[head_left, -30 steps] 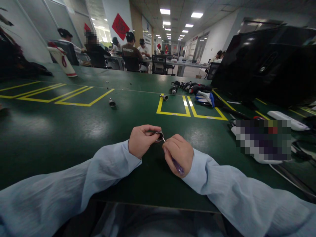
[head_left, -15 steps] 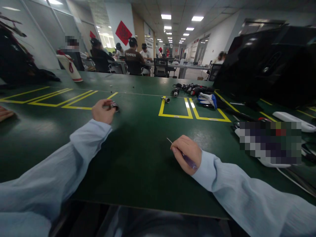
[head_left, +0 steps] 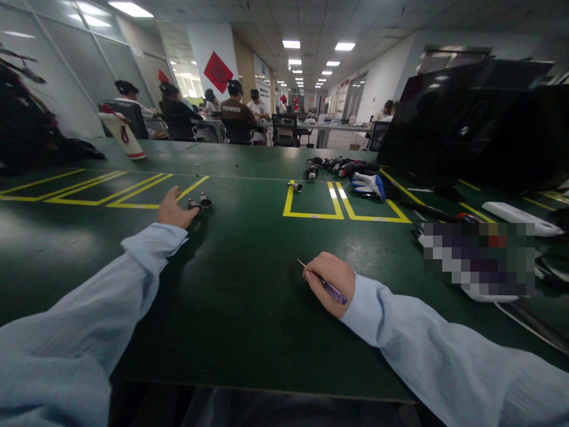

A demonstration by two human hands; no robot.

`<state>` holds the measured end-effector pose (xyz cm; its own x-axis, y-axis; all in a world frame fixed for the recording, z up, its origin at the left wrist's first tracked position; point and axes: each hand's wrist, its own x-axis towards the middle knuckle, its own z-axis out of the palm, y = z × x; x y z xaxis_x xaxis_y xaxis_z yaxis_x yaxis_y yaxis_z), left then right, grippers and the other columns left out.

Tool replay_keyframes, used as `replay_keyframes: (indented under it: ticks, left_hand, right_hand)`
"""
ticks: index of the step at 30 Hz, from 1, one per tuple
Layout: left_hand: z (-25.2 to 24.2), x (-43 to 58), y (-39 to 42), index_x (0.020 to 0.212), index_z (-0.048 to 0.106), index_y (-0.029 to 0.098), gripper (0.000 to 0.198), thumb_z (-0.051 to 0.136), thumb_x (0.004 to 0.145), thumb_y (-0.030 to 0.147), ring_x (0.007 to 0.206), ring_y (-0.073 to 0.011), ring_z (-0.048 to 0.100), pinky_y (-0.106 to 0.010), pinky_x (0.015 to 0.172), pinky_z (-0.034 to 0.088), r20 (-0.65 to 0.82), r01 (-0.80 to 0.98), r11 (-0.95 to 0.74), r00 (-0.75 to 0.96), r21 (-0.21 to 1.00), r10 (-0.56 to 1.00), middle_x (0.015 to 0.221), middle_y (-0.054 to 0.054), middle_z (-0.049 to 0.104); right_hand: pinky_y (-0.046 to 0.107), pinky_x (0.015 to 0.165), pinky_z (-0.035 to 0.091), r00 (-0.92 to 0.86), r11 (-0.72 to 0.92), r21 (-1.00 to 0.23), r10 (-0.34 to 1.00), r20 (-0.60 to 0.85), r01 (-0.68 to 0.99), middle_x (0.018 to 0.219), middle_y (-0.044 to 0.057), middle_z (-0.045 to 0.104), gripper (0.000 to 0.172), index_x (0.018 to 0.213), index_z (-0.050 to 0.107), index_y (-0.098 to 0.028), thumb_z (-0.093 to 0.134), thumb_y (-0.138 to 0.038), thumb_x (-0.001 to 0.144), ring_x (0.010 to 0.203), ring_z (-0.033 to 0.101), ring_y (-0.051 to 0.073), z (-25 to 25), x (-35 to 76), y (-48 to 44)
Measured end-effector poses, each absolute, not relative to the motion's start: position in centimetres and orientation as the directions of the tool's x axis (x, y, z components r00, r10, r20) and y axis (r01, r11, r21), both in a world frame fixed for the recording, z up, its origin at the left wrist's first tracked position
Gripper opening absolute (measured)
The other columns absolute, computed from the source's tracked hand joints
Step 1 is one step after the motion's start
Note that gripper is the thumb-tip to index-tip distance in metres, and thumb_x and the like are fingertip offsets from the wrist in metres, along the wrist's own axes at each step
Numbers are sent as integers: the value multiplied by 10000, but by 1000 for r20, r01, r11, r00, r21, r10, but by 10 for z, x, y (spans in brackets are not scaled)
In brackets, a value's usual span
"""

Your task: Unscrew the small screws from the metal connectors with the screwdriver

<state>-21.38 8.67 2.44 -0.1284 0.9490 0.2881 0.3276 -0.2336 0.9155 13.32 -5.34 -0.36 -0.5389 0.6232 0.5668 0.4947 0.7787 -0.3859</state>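
Far left, at the back of the green table (head_left: 249, 255), a white cup (head_left: 121, 131) with a red mark stands upright. Yellow tape lines (head_left: 133, 196) run across the top toward the left hand (head_left: 172, 210).

The left hand is stretched far out, palm down, with fingers loose and the thumb raised. It grips nothing. Its fingertips sit at a small metal part (head_left: 194, 205); touching or just beside, cannot tell. A second metal part (head_left: 205, 201) lies close to the right of the first, clear of the hand.

Centre: another metal piece (head_left: 294, 186) lies at the upper left corner of a yellow box (head_left: 311, 216).

Right of centre, nearer the table edge, the right hand (head_left: 331, 280) rests on the table. Its fingers are curled tight around a purple-handled screwdriver (head_left: 329, 289). The thin shaft pokes out past the knuckles, pointing left and away. The two hands are well apart.

Further right are a heap of dark tools (head_left: 333, 162), a white-and-blue glove (head_left: 368, 184) and a big black case (head_left: 466, 118). People sit at far tables behind.
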Motion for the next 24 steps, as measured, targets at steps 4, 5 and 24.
replay_keyframes:
  ticks: [4, 5, 24]
  left_hand:
    - [16, -181, 56, 1165, 404, 121, 481, 561, 720, 217, 1290, -252, 200, -361, 1065, 126, 685, 781, -428, 0, 455, 728, 1367, -61, 340]
    - [11, -168, 45, 1142, 447, 125, 467, 577, 711, 247, 1253, -241, 295, -345, 1052, 188, 663, 777, -462, 77, 429, 745, 1329, -73, 401]
    - [11, -226, 97, 1220, 353, 55, 584, 573, 745, 315, 1261, -302, 223, -423, 1042, 182, 536, 933, -129, -77, 336, 840, 1358, -125, 311]
  right_hand:
    - [282, 640, 450, -530, 782, -373, 616, 583, 498, 702, 36, 598, 79, 784, 531, -177, 469, -131, 768, 665, 541, 148, -4, 134, -53]
    - [293, 673, 463, -527, 776, -376, 624, 578, 507, 756, 47, 615, 84, 820, 531, -177, 476, -141, 768, 711, 560, 155, -5, 133, -53]
    - [397, 985, 362, -700, 769, -267, 639, 317, 581, 1213, 174, 518, 272, 1006, 541, -108, 538, -211, 755, 1183, 426, 255, -6, 126, -58]
